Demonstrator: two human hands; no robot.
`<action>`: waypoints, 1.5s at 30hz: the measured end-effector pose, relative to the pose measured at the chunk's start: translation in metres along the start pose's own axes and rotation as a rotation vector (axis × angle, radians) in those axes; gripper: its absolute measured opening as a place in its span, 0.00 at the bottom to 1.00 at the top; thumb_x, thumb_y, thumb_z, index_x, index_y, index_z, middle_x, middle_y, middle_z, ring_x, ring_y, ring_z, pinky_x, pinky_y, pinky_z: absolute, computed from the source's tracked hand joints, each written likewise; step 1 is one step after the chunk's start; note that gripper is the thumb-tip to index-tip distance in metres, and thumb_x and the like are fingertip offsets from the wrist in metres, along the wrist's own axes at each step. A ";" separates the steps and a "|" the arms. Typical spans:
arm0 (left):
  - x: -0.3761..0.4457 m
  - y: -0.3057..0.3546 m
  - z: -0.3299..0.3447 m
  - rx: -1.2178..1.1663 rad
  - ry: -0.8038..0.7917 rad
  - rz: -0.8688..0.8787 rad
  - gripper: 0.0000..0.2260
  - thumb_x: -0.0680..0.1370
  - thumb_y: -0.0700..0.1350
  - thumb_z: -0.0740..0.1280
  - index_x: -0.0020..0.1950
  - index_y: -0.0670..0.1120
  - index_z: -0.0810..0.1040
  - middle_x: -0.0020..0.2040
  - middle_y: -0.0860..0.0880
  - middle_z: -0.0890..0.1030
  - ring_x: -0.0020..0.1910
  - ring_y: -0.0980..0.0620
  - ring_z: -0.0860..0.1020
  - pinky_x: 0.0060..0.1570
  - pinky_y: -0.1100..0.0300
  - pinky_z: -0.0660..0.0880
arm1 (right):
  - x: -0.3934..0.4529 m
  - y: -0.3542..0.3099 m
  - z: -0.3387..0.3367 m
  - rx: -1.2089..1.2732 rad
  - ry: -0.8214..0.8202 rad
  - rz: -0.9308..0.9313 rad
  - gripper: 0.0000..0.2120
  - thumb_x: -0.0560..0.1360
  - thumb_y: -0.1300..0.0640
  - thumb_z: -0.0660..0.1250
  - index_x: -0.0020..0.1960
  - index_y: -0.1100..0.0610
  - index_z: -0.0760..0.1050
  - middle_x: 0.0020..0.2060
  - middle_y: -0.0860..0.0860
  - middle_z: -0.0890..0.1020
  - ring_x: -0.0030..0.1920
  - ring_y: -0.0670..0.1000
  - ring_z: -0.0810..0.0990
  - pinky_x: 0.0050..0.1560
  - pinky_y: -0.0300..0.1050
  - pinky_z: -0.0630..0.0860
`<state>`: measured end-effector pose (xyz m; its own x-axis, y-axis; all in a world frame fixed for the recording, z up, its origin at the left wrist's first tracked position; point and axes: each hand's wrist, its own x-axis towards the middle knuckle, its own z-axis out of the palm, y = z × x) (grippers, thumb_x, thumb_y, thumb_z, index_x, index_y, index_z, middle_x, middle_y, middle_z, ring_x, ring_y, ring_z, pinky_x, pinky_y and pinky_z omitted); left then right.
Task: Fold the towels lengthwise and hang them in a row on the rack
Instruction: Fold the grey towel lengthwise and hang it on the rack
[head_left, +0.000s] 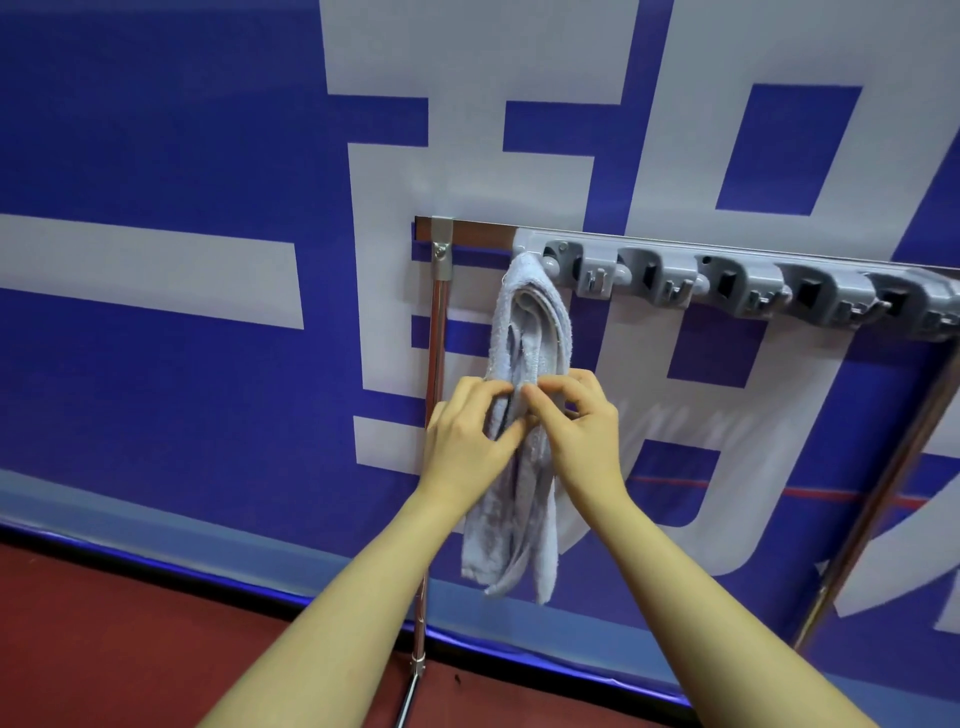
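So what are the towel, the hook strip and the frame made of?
Towel: looks like pale terry cloth, with a nubby looped surface and soft limp folds.
Hook strip: probably moulded grey plastic, matte with rounded blocks.
Frame: seemingly polished metal tubing, shiny and reflective.

A sports hall or similar indoor venue is suggested: a large blue banner (156, 156) with white characters is seen behind the hands (524, 431), and a red sports floor (104, 649) is seen below them.
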<state>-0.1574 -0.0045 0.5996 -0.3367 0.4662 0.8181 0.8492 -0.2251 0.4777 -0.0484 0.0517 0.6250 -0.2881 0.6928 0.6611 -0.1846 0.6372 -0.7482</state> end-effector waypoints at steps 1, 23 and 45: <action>0.002 0.001 0.000 0.011 0.010 0.000 0.15 0.73 0.55 0.64 0.51 0.46 0.79 0.46 0.52 0.77 0.44 0.54 0.76 0.45 0.47 0.76 | 0.000 0.001 0.000 -0.010 -0.002 0.007 0.07 0.74 0.63 0.69 0.40 0.52 0.80 0.43 0.56 0.76 0.41 0.45 0.75 0.43 0.33 0.71; 0.007 -0.007 -0.011 -0.006 -0.077 -0.188 0.19 0.76 0.39 0.64 0.67 0.45 0.66 0.57 0.48 0.76 0.50 0.47 0.77 0.47 0.51 0.76 | -0.007 0.025 0.002 -0.136 0.075 0.066 0.19 0.75 0.63 0.66 0.61 0.51 0.65 0.43 0.47 0.78 0.40 0.40 0.76 0.40 0.29 0.71; 0.106 0.021 -0.005 -0.423 -0.294 -0.167 0.20 0.84 0.47 0.48 0.77 0.47 0.56 0.76 0.51 0.59 0.74 0.60 0.56 0.73 0.64 0.53 | 0.082 -0.024 0.017 0.080 -0.216 0.070 0.20 0.83 0.48 0.51 0.74 0.48 0.63 0.72 0.44 0.67 0.68 0.38 0.67 0.61 0.23 0.65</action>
<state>-0.1778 0.0355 0.6978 -0.2732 0.7313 0.6250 0.5359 -0.4238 0.7302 -0.0835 0.0877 0.6967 -0.4957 0.6407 0.5864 -0.2282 0.5554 -0.7997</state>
